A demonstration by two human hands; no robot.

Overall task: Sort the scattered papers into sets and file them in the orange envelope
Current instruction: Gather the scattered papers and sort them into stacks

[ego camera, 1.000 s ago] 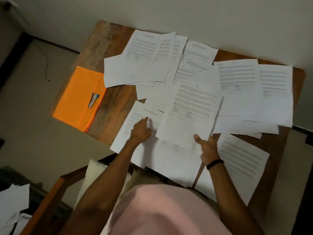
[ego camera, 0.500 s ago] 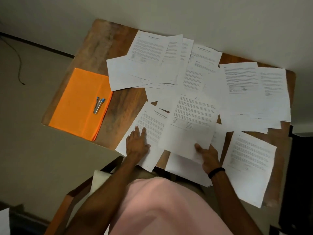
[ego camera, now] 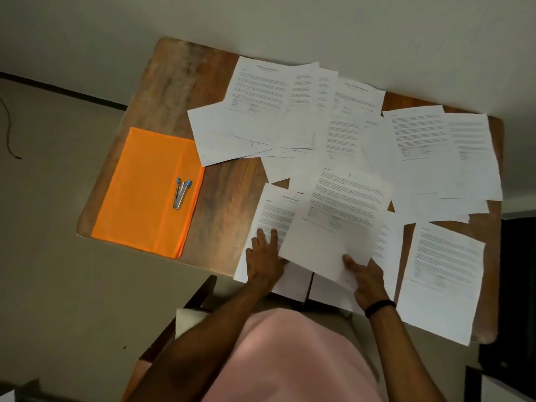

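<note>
Found orange envelope (ego camera: 145,192) lying flat at the left near corner of the wooden tabletop (ego camera: 179,91), well apart from both hands. Noted a small silver stapler (ego camera: 181,192) with blue tips resting on it, near its right edge.

Saw scattered papers (ego camera: 261,91) overlapping across the far and right parts of the tabletop, all white with black print.

Saw left hand (ego camera: 265,256) laid flat, fingers (ego camera: 262,237) straight and slightly spread, pressing on the near-left sheet (ego camera: 272,210) and gripping nothing.

Saw right hand (ego camera: 367,281) pinching the centre sheet (ego camera: 333,221) at its near corner, thumb on top, other fingers hidden beneath. Saw it tilted and overlapping the near-left sheet's right side. Marked a black wristband (ego camera: 380,307) on the right wrist.

Noted a near-right sheet (ego camera: 443,274) lying by itself at the right near corner.

Tried the print: centred headings on several pages, paragraph blocks, short table-like lines lower down. Found all of it too blurred to read.
</note>
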